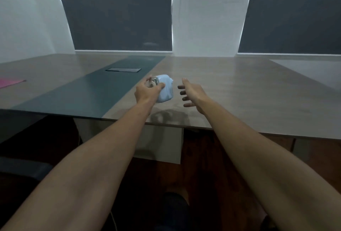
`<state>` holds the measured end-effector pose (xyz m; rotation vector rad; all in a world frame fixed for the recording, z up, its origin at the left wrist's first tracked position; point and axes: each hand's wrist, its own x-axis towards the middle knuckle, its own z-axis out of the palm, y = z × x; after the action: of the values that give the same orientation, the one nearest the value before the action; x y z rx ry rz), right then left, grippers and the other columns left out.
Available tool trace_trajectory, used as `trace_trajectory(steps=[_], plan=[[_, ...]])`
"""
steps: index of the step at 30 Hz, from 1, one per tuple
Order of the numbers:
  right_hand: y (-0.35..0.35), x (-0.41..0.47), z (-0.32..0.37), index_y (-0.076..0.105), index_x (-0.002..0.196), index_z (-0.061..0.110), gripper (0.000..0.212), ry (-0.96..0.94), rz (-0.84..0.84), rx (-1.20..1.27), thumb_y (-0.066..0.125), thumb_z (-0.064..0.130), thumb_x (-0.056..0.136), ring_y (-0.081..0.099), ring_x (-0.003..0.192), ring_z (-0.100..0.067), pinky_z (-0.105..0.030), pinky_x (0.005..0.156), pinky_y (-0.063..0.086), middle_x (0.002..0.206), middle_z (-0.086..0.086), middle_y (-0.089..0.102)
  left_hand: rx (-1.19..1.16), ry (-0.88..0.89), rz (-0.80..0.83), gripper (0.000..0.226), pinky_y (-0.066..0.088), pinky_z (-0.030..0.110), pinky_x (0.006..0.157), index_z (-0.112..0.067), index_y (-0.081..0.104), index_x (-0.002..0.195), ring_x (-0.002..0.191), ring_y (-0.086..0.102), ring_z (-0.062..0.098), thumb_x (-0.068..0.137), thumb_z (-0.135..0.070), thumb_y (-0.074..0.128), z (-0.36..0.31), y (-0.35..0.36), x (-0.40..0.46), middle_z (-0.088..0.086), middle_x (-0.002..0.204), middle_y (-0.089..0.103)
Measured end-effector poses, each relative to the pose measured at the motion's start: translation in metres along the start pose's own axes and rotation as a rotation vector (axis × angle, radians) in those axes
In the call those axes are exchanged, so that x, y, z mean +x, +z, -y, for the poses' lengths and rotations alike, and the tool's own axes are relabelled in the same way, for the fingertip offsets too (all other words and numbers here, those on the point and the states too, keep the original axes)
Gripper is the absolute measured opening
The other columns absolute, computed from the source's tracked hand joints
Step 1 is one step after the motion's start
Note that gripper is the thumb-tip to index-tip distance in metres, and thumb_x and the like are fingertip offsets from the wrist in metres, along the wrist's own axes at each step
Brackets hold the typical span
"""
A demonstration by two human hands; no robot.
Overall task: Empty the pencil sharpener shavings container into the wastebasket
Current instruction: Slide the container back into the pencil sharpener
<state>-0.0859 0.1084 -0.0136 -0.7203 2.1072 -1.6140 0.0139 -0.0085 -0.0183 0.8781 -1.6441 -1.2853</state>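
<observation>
A pale blue pencil sharpener (167, 88) stands on the wooden table (239, 90), a little back from the near edge. My left hand (147, 91) is wrapped around its left side, fingers over the metal crank end. My right hand (191, 93) hovers just to the right of the sharpener with its fingers spread, a small gap away from it. The shavings container cannot be told apart from the body. No wastebasket is in view.
A dark green inlay strip (88, 90) runs down the table, with a black cable hatch (123, 69) in it. A pink sheet (10, 82) lies at the far left. Dark blinds hang behind the table. A dark chair (22, 170) sits lower left.
</observation>
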Motion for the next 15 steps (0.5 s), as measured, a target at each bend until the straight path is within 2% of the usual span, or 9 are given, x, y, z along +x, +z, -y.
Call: trace_trajectory(steps=[3,6,10,15], plan=[[0.012,0.005,-0.004,0.068,0.116,0.015,0.052,-0.011,-0.023,0.023,0.037,0.051,0.097,0.063,0.098,-0.025,-0.045,0.089,0.057,0.11,-0.007,0.065,0.141,0.075,-0.096,0.051,0.051,0.024,0.084,-0.025,0.062,0.117,0.098,0.064,0.018,0.068,-0.028,0.079,0.009,-0.016,0.003,-0.002,0.109,0.066],[0.017,0.009,-0.01,0.069,0.11,0.015,0.045,-0.01,-0.028,0.024,0.042,0.049,0.095,0.06,0.086,-0.021,-0.043,0.086,0.057,0.101,-0.005,0.065,0.231,0.087,-0.178,0.055,0.052,0.029,0.086,-0.024,0.06,0.114,0.101,0.065,0.025,0.063,-0.03,0.08,0.02,-0.027,0.006,0.004,0.111,0.066],[0.014,0.013,-0.019,0.07,0.112,0.011,0.047,0.001,-0.03,0.02,0.044,0.047,0.095,0.06,0.09,-0.022,-0.043,0.087,0.058,0.108,-0.007,0.066,0.286,0.096,-0.169,0.055,0.047,0.027,0.084,-0.024,0.058,0.114,0.105,0.062,0.028,0.063,-0.029,0.08,0.032,-0.031,0.009,0.01,0.114,0.064],[0.005,0.013,-0.024,0.07,0.111,0.01,0.045,0.024,-0.063,0.031,0.046,0.045,0.095,0.06,0.09,-0.023,-0.043,0.088,0.057,0.103,-0.007,0.065,0.318,0.131,-0.146,0.058,0.039,0.023,0.079,-0.022,0.053,0.119,0.106,0.058,0.026,0.067,-0.023,0.08,0.043,-0.03,0.002,0.011,0.119,0.056]])
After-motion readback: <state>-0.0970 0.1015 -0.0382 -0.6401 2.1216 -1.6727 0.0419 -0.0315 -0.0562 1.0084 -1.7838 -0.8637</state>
